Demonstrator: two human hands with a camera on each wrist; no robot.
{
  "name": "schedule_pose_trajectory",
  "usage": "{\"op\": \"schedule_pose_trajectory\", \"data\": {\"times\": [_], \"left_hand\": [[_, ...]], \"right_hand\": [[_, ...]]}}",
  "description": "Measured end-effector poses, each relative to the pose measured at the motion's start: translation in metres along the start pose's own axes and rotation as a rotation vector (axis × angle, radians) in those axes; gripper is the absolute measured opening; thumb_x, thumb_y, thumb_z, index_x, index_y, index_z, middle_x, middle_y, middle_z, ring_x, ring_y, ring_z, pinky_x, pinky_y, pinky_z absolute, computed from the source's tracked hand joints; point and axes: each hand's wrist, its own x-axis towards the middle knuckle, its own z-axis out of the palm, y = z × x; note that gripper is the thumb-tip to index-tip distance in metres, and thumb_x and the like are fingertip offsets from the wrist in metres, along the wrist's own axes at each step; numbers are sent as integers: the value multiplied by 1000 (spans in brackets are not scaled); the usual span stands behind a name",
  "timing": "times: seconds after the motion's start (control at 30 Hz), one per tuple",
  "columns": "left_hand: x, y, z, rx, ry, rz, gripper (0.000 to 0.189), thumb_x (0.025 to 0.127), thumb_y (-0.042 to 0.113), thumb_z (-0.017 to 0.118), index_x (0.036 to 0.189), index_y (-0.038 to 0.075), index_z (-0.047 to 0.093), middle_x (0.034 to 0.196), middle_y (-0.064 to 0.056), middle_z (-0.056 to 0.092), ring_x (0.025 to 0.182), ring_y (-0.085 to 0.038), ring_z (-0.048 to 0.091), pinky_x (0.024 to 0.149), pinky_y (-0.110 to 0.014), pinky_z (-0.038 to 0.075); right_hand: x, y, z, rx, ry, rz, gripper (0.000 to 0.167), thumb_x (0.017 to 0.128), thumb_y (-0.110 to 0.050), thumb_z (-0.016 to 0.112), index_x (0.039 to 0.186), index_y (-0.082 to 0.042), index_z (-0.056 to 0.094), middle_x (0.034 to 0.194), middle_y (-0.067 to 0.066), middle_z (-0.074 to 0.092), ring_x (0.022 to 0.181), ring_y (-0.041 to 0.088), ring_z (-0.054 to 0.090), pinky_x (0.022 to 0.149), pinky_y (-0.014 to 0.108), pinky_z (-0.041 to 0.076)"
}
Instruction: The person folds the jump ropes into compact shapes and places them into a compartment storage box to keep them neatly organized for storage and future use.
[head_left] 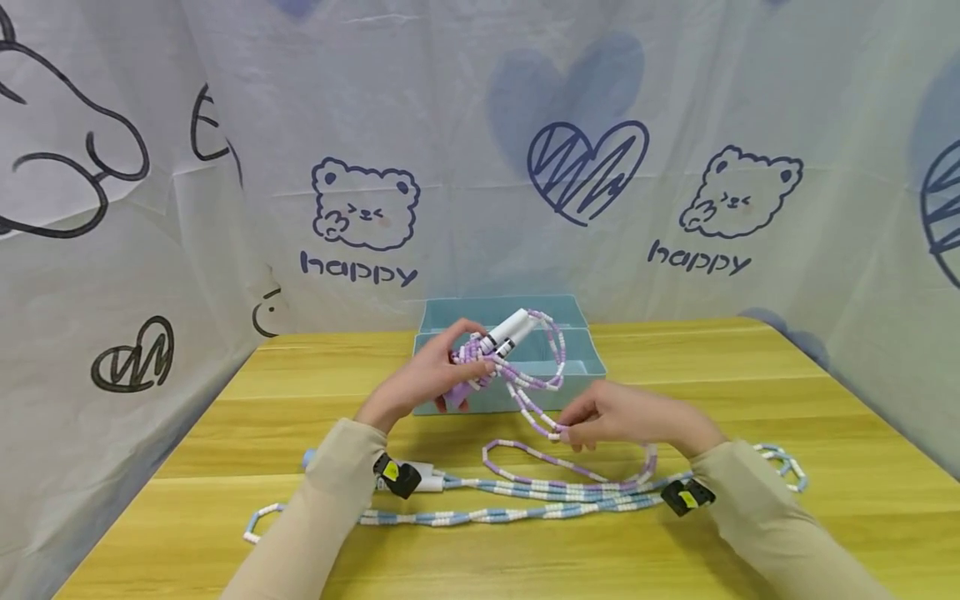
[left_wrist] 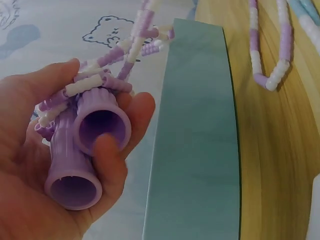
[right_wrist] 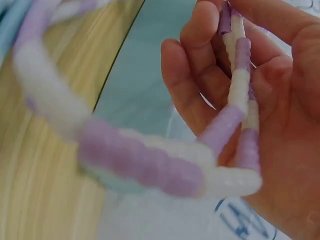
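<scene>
Left hand (head_left: 427,375), we see, is clamped round the purple rope's (head_left: 534,381) bunched coils and both handles (left_wrist: 70,155), held up by the box (head_left: 510,402). Right hand (head_left: 626,412) pinches strands of the same rope. Its loop below overlaps the blue rope (head_left: 495,515) in head view; we can't tell if they touch. Blue rope lies stretched across the table (head_left: 262,400).

Below the left fingers (head_left: 457,330), a sleeve (head_left: 322,492) hides part of the blue-and-white rope (head_left: 495,516) from me; by the right fingers (right_wrist: 182,75), purple-and-white beads (right_wrist: 140,157) blur.
</scene>
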Motion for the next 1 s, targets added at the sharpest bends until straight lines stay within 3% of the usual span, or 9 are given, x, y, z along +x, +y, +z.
{"op": "schedule_pose_trajectory", "data": {"times": [0.17, 0.33, 0.47, 0.63, 0.8, 1.0], "left_hand": [[-1, 1, 4, 99, -1, 20, 47, 93, 33, 69, 134, 38, 47, 95, -12, 65, 63, -37, 65, 38, -33, 43], [2, 1, 12, 182, -68, 33, 53, 94, 31, 69, 140, 40, 46, 96, -8, 65, 60, -30, 63, 39, -31, 44], [3, 2, 21, 210, -165, 64, 53, 94, 24, 69, 140, 38, 47, 104, -7, 62, 63, -35, 63, 42, -33, 47], [1, 6, 30, 222, -256, 91, 54, 91, 20, 71, 137, 38, 48, 108, -5, 60, 69, -39, 66, 50, -44, 53], [1, 10, 37, 236, -280, 100, 59, 91, 21, 71, 141, 33, 43, 98, -5, 64, 69, -39, 66, 47, -45, 51], [1, 12, 38, 205, -284, 78, 56, 89, 24, 72, 136, 30, 42, 89, -9, 68, 67, -44, 65, 42, -45, 46]], "right_hand": [[6, -20, 6, 0, -3, -98, 16, 103, -23, 53, 99, -21, 69, 79, 1, 64, 64, 20, 54, 61, 28, 50], [9, -31, 13, 104, 44, -130, 16, 105, -20, 50, 106, -16, 66, 83, 4, 59, 65, 17, 51, 65, 31, 53], [10, -35, 14, 148, 135, -114, 19, 105, -20, 48, 111, -13, 64, 82, 6, 58, 65, 21, 52, 63, 31, 52], [13, -35, 13, 179, 281, -165, 22, 106, -17, 45, 109, -4, 63, 77, 13, 58, 65, 23, 55, 59, 31, 50], [16, -34, 14, 253, 378, -163, 28, 107, -20, 43, 107, -4, 66, 93, 12, 66, 81, 27, 63, 72, 38, 56], [17, -33, 17, 324, 434, -168, 31, 108, -21, 41, 114, -4, 65, 108, 11, 67, 102, 28, 64, 88, 40, 53]]}}
